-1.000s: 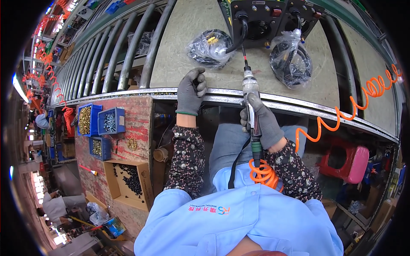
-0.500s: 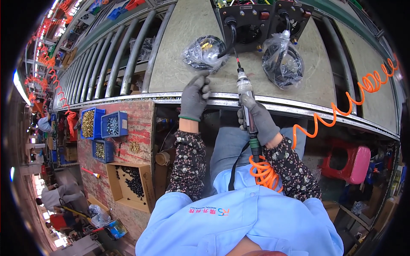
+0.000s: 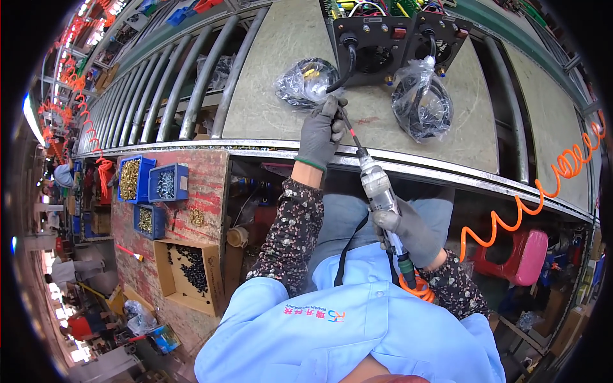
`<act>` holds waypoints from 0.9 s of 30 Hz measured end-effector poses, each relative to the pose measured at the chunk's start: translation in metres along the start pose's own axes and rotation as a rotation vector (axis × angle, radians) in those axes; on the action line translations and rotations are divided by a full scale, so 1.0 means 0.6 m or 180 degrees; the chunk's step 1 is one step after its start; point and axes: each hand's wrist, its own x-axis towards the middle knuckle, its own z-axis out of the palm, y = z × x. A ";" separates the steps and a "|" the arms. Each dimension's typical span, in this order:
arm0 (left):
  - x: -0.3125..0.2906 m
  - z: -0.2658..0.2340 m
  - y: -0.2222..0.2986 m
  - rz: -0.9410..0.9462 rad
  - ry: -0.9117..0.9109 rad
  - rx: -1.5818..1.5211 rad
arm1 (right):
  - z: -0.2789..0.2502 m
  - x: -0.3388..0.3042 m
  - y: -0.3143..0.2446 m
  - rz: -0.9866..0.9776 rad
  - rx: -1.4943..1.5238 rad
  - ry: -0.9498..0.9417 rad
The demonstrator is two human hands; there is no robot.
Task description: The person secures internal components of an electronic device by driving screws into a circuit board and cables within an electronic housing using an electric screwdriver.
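My right hand (image 3: 414, 231), in a grey glove, is wrapped round a power screwdriver (image 3: 378, 186) with a pale body and a green rear end. Its long thin bit slants up and to the left, over the bench's front rail. At the bit's tip are the fingertips of my gloved left hand (image 3: 319, 133), pinched together; whatever is between them is too small to make out. Just beyond lies a bagged black cable (image 3: 306, 83), joined to a black panel with a fan (image 3: 371, 54). A second bagged cable (image 3: 421, 105) hangs from the neighbouring fan panel (image 3: 440, 38).
An orange coiled hose (image 3: 491, 236) stretches along the right side. Metal rollers (image 3: 204, 80) run off to the left. On a worn red table (image 3: 204, 172) stand blue bins of small metal parts (image 3: 168, 182) and a cardboard box (image 3: 214, 271) with black pieces. A pink stool (image 3: 530, 258) is at lower right.
The screwdriver has come back from the left fan panel toward my body, its bit now tilted left. My left hand has moved right and slightly farther away, up to the bit's tip.
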 end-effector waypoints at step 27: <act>-0.017 0.025 0.056 -0.0665 -0.0643 0.2698 | -0.067 -0.052 0.001 0.0323 -0.0531 -0.0111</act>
